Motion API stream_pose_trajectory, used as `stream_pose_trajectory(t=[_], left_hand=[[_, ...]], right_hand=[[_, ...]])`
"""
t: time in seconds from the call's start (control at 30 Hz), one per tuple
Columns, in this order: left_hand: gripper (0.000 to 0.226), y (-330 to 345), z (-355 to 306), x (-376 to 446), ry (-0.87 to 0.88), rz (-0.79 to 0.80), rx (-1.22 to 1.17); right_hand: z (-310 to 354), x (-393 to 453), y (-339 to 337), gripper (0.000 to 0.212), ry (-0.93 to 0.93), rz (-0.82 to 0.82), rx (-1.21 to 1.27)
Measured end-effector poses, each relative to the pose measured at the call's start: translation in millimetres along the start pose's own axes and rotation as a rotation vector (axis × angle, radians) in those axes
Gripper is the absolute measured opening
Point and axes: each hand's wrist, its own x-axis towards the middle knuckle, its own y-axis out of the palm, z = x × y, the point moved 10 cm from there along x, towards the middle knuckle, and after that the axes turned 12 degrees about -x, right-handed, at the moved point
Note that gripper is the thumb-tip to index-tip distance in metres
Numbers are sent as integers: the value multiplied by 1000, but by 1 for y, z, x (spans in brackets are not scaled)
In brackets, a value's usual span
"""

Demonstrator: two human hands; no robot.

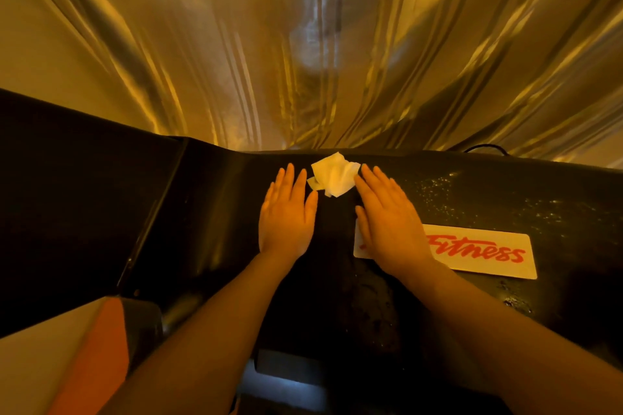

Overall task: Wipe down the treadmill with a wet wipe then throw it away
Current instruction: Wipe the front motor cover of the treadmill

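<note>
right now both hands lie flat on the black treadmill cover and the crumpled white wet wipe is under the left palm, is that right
Not quite. In the head view the crumpled white wet wipe is not under the left hand; it lies bare on the black treadmill cover, between the fingertips of both hands. The rest holds: the left hand and the right hand lie flat on the cover with straight fingers.

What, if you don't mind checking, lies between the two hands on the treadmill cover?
In the head view, the crumpled wet wipe lies between the fingertips of the left hand and right hand; nearer the wrists, only bare black treadmill cover.
</note>
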Motion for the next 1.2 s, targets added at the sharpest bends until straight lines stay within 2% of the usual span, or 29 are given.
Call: stream_pose_trajectory(t=[0.13,0.23,0.5,0.67,0.8,0.87,1.0,1.2], left_hand=[[50,-4,1,-2,22,-70,-52],[51,-3,3,-2,26,-64,-45],[53,0,5,-1,-13,-4,-28],[54,1,4,-6,-8,48,-10],[55,2,2,-15,24,71,4],[56,1,2,-15,39,66,-6],[58,4,2,-16,46,97,-10],[59,6,2,-23,83,134,89]], right_hand=[[21,31,12,56,-234,118,-74],[24,40,25,55,-330,214,-162],[11,25,13,55,-228,264,-218],[9,11,9,43,-155,234,-270],[19,9,18,60,-138,252,-203],[21,9,27,59,-125,314,-168],[17,4,24,64,-157,419,-224],[9,-9,24,65,-346,534,-416]])
